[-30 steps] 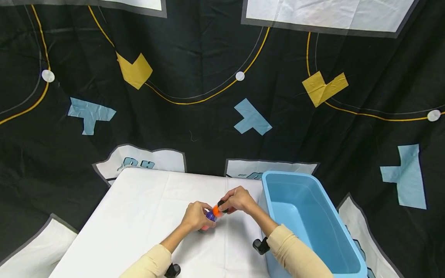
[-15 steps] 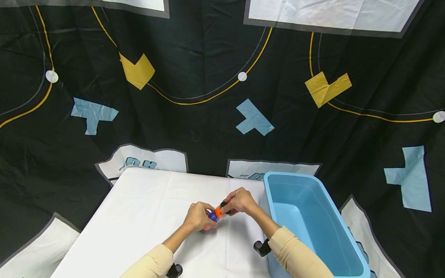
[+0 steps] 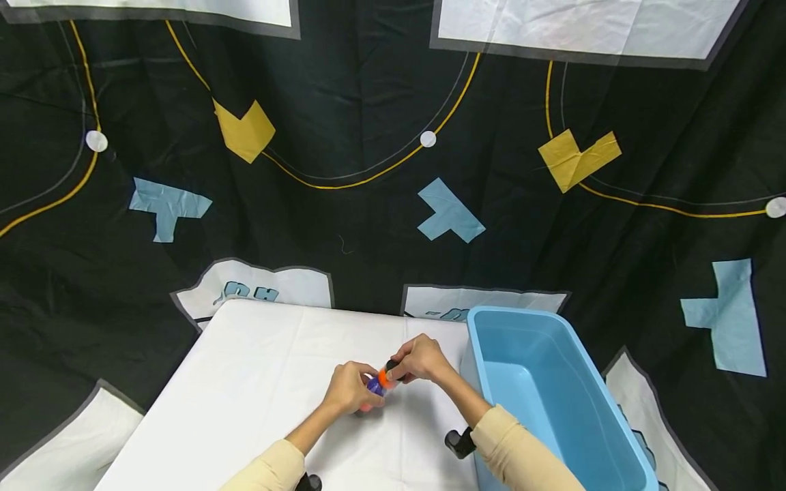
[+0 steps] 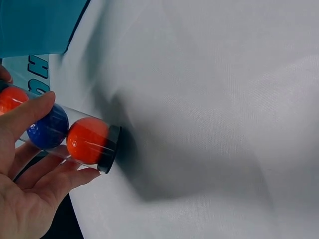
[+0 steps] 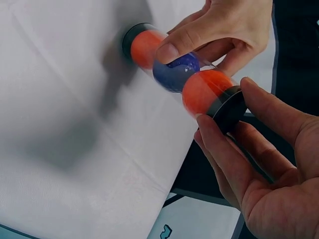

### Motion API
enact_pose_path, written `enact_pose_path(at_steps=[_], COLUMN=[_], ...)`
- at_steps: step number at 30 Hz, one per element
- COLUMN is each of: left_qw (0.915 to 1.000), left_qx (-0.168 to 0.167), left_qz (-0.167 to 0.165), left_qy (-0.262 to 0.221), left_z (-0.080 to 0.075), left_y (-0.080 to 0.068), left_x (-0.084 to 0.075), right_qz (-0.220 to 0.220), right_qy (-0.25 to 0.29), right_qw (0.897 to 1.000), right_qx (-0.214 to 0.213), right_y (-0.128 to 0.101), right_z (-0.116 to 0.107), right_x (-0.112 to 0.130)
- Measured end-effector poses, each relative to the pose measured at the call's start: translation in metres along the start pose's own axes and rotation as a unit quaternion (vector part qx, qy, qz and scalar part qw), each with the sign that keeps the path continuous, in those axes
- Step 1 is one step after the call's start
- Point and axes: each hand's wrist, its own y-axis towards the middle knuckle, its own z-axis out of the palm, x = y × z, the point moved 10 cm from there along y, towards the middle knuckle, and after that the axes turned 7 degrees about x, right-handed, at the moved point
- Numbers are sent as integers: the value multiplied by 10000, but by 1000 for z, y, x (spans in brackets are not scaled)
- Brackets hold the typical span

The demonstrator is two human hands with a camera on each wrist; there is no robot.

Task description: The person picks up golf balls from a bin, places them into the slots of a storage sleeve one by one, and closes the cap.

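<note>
Hands meet over the middle of the worktop (image 3: 245, 382), both on one clear tube (image 5: 184, 74) that lies tilted with its lower black end (image 4: 108, 149) down near the white cloth. Your left hand (image 3: 348, 387) wraps the tube's middle, thumb on top over the blue ball (image 5: 175, 73) and fingers curled beneath. Your right hand (image 3: 420, 358) pinches the black cap (image 5: 230, 108) at the upper end between thumb and fingertips. Three balls sit in a row inside: an orange ball (image 4: 88, 140) at the bottom, the blue one in the middle, and another orange ball (image 5: 204, 92) just under the cap. Whether the cap is seated or loose on the rim can't be told from these views. To work it cleanly, keep your left grip firm and still so the tube does not roll, and let your right hand do all the turning or pulling along the tube's own line. Hold the open end higher than the closed one, or the balls may roll out. The blue bin (image 3: 491, 341) stands just to your right.
</note>
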Motion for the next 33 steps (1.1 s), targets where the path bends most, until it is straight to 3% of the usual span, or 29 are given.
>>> enact_pose_path(at_steps=[9,15,33], left_qw=[10000,9998,9999], left_qx=[-37,-34,-3], left_qz=[-31,144,-30], left_qy=[-46,-144,-165], left_z=[-1,-1,-1], left_y=[-2,0,-5], left_x=[5,3,1], right_qz=[-192,-261,-208], right_qy=[-57,-208,-413], right_qw=[9998,9992,9986], right_qx=[-31,-203,-264], right_y=[0,-2,-3], right_z=[6,2,4], right_x=[5,8,11])
